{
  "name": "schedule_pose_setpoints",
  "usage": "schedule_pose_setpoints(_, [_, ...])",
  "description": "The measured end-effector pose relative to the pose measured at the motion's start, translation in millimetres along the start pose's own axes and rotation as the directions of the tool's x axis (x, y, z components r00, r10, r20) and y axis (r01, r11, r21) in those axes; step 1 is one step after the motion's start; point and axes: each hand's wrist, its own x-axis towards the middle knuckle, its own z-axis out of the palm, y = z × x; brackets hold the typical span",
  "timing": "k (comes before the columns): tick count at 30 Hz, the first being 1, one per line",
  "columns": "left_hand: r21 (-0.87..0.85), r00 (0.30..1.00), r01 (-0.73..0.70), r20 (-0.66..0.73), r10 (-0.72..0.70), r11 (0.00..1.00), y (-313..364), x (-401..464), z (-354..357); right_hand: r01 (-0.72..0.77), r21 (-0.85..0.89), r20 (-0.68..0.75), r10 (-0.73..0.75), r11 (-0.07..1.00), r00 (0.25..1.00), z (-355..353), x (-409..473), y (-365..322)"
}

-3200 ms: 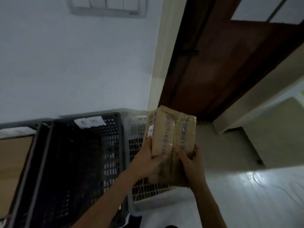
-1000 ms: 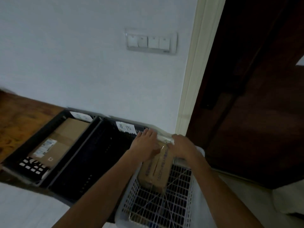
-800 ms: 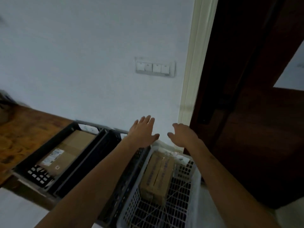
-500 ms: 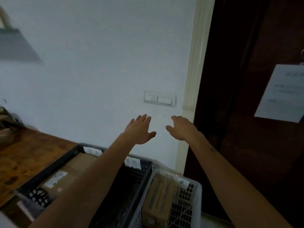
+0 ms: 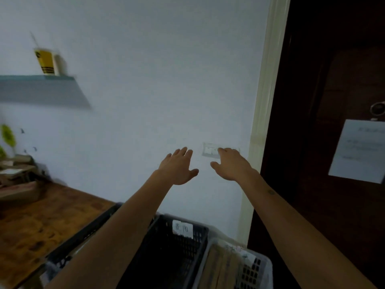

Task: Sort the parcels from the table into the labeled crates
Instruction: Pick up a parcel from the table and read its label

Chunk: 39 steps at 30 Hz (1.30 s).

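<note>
My left hand (image 5: 178, 166) and my right hand (image 5: 230, 164) are raised side by side in front of the white wall, fingers spread and holding nothing. Far below them, at the bottom edge, a brown cardboard parcel (image 5: 221, 268) lies in the white crate (image 5: 261, 264). To its left stands a black crate (image 5: 188, 250) with a white paper label (image 5: 183, 228) on its far rim. My left forearm hides most of another black crate (image 5: 87, 236) further left.
A wooden table (image 5: 31, 222) runs along the left, with a stack of boxes (image 5: 14, 184) at its far end. A grey wall shelf (image 5: 41, 90) carries a yellow carton. A dark wooden door (image 5: 333, 142) with a paper notice stands on the right.
Both hands lowered the parcel into the white crate, let go of it and rose empty. The view has tilted upward, so the crates have slid to the bottom edge.
</note>
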Motion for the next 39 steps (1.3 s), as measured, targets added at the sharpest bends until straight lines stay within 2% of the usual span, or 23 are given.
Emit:
schedule_pose_setpoints(5, [0.021, 0.995, 0.076, -0.059, -0.075, 0.997, -26, -15, -34, 0.096, -0.008, -0.009, -0.096, 0.995, 0.995, -15, 18, -39])
schedule_pose_setpoints(10, [0.059, 0.968, 0.224, -0.127, -0.215, 0.973, -79, -42, -64, 0.241, 0.108, -0.029, -0.239, 0.965, 0.971, -14, 51, -104])
schedule_pose_setpoints(14, [0.115, 0.923, 0.382, -0.091, -0.374, 0.917, -139, -84, -72, 0.41, 0.167, -0.011, -0.414, 0.897, 0.91, 2, 59, -188])
schedule_pose_setpoints(20, [0.161, 0.838, 0.544, -0.152, -0.524, 0.824, -229, -138, -103, 0.569, 0.208, -0.032, -0.576, 0.796, 0.817, 10, 71, -319])
schedule_pose_setpoints(28, [0.122, 0.742, 0.668, -0.195, -0.642, 0.735, -402, -215, -122, 0.679, 0.189, -0.014, -0.69, 0.709, 0.724, 46, 96, -515])
schedule_pose_setpoints(39, [0.107, 0.699, 0.714, -0.18, -0.692, 0.692, -649, -281, -151, 0.71, 0.188, -0.019, -0.72, 0.679, 0.694, 88, 163, -767])
